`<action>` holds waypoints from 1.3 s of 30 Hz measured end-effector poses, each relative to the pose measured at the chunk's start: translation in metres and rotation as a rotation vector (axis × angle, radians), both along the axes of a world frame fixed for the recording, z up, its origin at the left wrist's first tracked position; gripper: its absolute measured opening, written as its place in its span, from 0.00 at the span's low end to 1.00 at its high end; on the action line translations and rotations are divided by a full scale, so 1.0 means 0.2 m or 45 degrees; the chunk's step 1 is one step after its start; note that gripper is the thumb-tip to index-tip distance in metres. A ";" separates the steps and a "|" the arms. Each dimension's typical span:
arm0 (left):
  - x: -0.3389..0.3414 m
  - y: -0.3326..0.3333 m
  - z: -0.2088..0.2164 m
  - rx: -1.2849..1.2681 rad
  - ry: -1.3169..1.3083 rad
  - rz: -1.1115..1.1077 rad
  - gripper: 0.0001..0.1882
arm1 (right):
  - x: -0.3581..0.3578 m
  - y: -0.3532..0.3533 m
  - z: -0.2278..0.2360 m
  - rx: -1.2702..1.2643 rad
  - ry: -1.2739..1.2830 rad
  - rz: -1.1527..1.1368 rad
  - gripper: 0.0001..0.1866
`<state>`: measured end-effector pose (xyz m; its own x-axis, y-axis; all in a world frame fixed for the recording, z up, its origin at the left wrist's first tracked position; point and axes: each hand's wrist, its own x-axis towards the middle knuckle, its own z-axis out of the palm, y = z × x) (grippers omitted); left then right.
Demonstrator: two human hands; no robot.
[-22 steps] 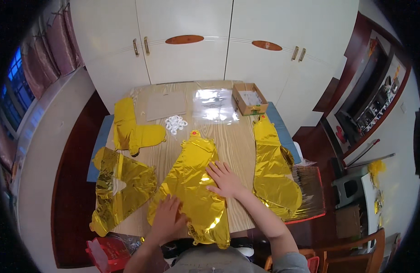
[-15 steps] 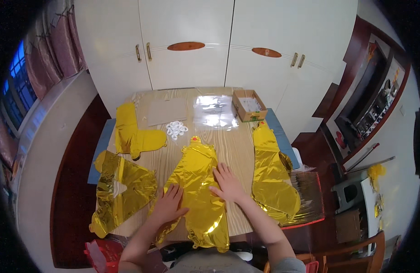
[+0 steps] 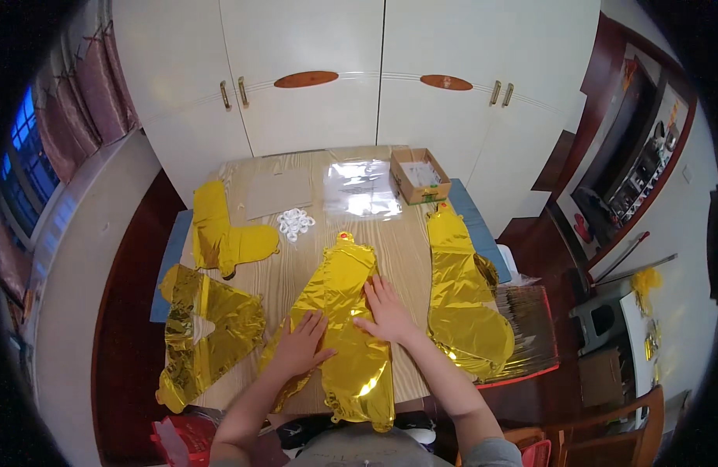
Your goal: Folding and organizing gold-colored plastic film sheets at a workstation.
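Middle foil (image 3: 347, 292): gold and creased, it lies on the desk (image 3: 410, 265) at the centre of the frame, and its lower end passes the near edge.
Left hand (image 3: 300, 348): it rests palm down on the left part of this foil; the grip is spread.
Right hand (image 3: 386, 313): it lies on the right edge of the same foil; the grip is spread, the thumb apart from the fingers.
Left side: a bent foil (image 3: 219, 237), and below it a triangular foil (image 3: 230, 331).
Right side: a long foil (image 3: 455, 280).
Upper part: white rings (image 3: 296, 224), a cardboard sheet (image 3: 277, 193), clear plastic (image 3: 363, 204), an open box (image 3: 431, 194).
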<state>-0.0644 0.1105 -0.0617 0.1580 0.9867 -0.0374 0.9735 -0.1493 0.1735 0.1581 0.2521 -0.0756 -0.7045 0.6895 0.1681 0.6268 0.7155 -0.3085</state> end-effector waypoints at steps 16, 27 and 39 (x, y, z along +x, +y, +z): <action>0.03 0.03 0.00 0.074 -0.038 0.007 0.38 | 0.02 0.03 -0.02 0.076 -0.155 0.010 0.50; -0.12 -0.41 0.20 0.141 -0.085 0.761 0.37 | 0.04 0.02 -0.02 0.054 -0.007 0.018 0.48; -0.14 -0.51 0.12 -0.033 -0.683 0.786 0.24 | 0.04 0.00 0.00 0.088 -0.079 0.057 0.46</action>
